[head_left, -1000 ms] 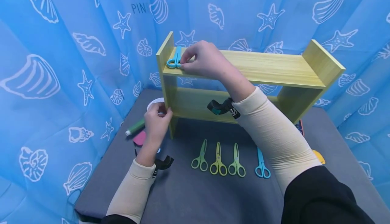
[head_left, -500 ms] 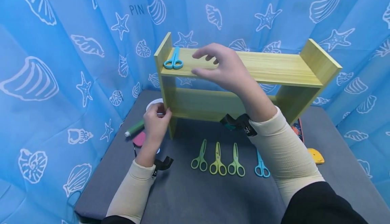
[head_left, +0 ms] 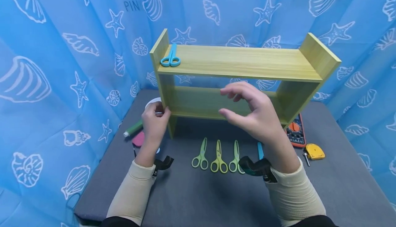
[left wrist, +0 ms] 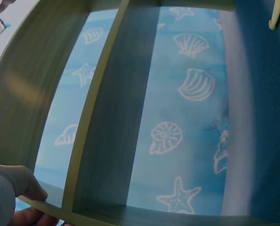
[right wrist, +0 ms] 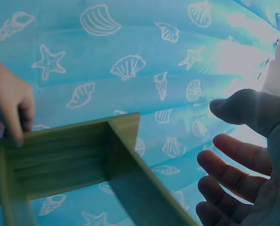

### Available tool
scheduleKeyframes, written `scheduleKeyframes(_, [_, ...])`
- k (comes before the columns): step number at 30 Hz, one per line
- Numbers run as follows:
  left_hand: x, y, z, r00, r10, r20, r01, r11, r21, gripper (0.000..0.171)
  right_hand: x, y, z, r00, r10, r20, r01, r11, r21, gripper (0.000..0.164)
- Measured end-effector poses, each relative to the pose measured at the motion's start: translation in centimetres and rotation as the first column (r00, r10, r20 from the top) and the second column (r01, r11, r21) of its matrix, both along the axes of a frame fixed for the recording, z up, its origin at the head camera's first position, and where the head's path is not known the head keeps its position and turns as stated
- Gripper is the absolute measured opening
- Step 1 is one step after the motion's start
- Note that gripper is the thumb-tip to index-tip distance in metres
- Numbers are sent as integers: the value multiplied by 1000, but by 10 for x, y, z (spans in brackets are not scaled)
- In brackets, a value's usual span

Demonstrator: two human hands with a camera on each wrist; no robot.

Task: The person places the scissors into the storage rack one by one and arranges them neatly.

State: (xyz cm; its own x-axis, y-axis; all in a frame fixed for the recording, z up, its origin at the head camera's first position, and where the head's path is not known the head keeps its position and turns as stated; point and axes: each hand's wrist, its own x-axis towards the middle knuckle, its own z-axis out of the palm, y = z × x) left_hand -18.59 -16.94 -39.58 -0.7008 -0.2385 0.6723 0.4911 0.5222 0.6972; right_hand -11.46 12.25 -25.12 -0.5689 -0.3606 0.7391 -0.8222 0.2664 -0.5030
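My left hand [head_left: 153,124] pinches the front edge of the left side panel of a yellow wooden shelf [head_left: 241,60]. In the left wrist view the thumb [left wrist: 27,181] and fingers lie on either side of that panel. Blue scissors [head_left: 171,58] lie at the left end of the top board, blades toward the back. My right hand [head_left: 253,113] hangs in the air before the shelf, thumb and fingers spread, holding nothing. On the table below lie green scissors [head_left: 201,156], yellow scissors [head_left: 219,160], light green scissors [head_left: 235,155] and another blue pair [head_left: 260,149], mostly hidden behind the right wrist.
At right on the grey table [head_left: 213,199] are a multimeter [head_left: 296,131], a yellow tape measure [head_left: 315,151] and a bolt [head_left: 306,159]. Left of the shelf lie a green tube [head_left: 133,129], a pink round object [head_left: 138,139] and a white round item [head_left: 153,101]. A blue curtain [head_left: 77,48] surrounds the table.
My right hand has let go of the blue scissors on the top board and moved right and down, fingers spreading. My left hand keeps its grip on the side panel. The view has shifted slightly.
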Motion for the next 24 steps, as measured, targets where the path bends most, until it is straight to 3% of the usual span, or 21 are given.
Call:
scheduleKeyframes(8, [1,0,0,1000,-20,3,20,1000,8,13,24,10,-66,985,-1,170,8,999,-41,42])
scheduleKeyframes(16, [0,-1,-2,1000,-11,6,11,1000,-15,12,38,2,-145,923,-71,377,79,997,-8,34])
scheduleKeyframes(19, [1,-1,0,1000,-20,3,20,1000,-11,11,43,-7,-168,874,-104,475,108,994,19,29])
scheduleKeyframes(24, [1,0,0,1000,-20,7,20,1000,2,12,46,-25,-197,725,-172,667,168,983,71,21])
